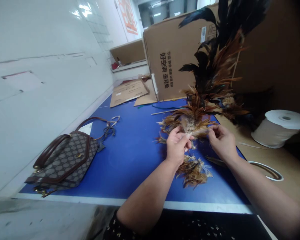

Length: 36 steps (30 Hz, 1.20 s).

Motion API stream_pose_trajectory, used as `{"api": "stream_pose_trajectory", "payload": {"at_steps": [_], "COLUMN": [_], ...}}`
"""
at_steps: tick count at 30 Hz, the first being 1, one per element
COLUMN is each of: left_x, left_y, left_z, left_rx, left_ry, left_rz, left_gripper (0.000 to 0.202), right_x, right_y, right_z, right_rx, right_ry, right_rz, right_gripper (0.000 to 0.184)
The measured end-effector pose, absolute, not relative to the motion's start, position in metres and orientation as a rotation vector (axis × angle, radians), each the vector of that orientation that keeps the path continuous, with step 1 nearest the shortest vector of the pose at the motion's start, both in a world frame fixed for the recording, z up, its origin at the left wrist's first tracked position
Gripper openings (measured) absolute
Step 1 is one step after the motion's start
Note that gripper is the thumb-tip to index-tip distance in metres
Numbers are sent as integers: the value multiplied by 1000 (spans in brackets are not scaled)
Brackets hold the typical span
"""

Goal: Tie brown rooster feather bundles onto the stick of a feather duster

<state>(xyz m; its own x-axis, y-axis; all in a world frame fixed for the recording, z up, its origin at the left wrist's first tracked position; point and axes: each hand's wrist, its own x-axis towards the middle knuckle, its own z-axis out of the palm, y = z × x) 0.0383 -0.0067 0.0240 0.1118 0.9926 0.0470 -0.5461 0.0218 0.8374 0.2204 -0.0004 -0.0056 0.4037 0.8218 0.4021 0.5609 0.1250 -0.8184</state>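
Note:
My left hand [177, 144] is closed in a pinch on the quill ends of a bunch of brown feathers [190, 122] held over the blue table [130, 156]. My right hand [221, 140] is closed too, its fingertips pinched at the right side of the same bunch. A loose pile of short brown feathers [193, 170] lies on the table just below my hands. A tall spray of long black and rust feathers [215, 63] rises behind the bunch.
A patterned handbag with brown handles [65, 160] lies at the left front. A large cardboard box [172, 53] stands at the back, with flattened cardboard [128, 91] beside it. A white spool of cord [280, 128] sits on brown board at the right. A white wall runs along the left.

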Motion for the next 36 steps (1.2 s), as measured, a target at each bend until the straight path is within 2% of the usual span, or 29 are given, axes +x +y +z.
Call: {"api": "stream_pose_trajectory", "payload": {"at_steps": [3, 9, 16, 22, 36], "left_x": [37, 34, 40, 44, 45], "left_y": [-6, -3, -5, -10, -6], "left_z": [26, 26, 18, 14, 5], "left_rx": [843, 812, 820, 854, 882], "left_ry": [682, 676, 659, 671, 689], "left_rz": [1373, 1432, 1397, 1314, 1240], "left_gripper": [64, 52, 45, 42, 50], "right_x": [225, 237, 208, 198, 199], "right_y": [1, -2, -20, -22, -23], "right_z": [-6, 12, 18, 15, 12], "right_rx": [-1532, -1501, -1141, -1063, -1190], "right_ry": [-1285, -1054, -1474, -1224, -1382], "right_rz": [316, 151, 717, 1000, 772], "right_gripper": [23, 29, 33, 32, 33]}}
